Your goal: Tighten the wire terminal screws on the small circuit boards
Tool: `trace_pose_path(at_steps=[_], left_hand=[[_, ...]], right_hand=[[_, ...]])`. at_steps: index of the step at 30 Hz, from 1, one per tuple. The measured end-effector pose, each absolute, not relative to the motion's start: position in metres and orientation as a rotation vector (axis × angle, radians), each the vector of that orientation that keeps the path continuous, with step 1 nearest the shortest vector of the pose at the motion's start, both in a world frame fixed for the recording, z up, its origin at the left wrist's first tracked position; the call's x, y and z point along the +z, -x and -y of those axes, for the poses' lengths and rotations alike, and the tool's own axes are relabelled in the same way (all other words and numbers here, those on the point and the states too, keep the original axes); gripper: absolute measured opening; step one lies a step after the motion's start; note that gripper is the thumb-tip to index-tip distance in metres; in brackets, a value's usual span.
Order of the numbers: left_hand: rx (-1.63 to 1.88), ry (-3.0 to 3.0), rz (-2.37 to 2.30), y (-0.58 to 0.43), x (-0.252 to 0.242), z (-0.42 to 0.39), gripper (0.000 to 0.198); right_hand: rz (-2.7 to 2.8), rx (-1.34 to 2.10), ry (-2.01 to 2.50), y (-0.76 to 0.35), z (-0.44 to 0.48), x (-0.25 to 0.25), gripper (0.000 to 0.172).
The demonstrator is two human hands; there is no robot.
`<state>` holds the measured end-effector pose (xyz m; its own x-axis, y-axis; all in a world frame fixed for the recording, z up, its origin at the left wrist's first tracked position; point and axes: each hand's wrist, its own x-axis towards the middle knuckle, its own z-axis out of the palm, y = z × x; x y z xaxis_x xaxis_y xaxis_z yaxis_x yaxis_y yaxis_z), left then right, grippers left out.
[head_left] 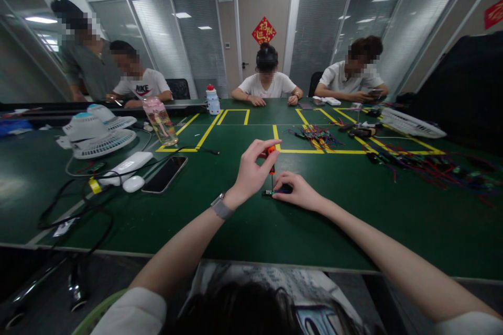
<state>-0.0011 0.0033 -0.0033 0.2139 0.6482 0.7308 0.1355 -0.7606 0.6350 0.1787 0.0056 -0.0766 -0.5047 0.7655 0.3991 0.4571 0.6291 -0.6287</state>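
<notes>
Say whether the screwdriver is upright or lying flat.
Upright: the left hand holds the screwdriver by its handle, shaft pointing down at the circuit board.

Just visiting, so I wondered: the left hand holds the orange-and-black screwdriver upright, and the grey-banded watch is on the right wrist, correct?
Not quite: the head view shows the grey-banded watch on the left wrist. The left hand does hold the orange-and-black screwdriver upright.

Screwdriver (272, 171): nearly upright, handle up, partly hidden from view.
Handle (271, 151): orange and black.
Shaft (272, 182): thin, pointing down at the circuit board; too small to tell whether the tip touches.
Circuit board (268, 193): small, green with pale spots, lying low at the bench (271, 241) top, right end hidden.
</notes>
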Motion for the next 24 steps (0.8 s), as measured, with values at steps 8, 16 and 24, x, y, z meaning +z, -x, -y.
trace_pose_path(at_steps=[8, 16, 24], left_hand=[[1.525, -1.97, -0.624, 0.0001, -0.0025, -0.0028, 0.027], [1.485, -2.001, -0.59, -0.0006, -0.0039, -0.0018, 0.032], [1.547, -2.027, -0.686, 0.0006, -0.0034, -0.0031, 0.027]], right_hand=[[2.184, 0.646, 0.986, -0.1792, -0.0061, -0.0769, 0.014], [2.196, 0.628, 1.024, -0.1786, -0.0054, -0.0765, 0.013], [2.191, 0.631, 1.021, -0.179, -0.0068, -0.0785, 0.014]])
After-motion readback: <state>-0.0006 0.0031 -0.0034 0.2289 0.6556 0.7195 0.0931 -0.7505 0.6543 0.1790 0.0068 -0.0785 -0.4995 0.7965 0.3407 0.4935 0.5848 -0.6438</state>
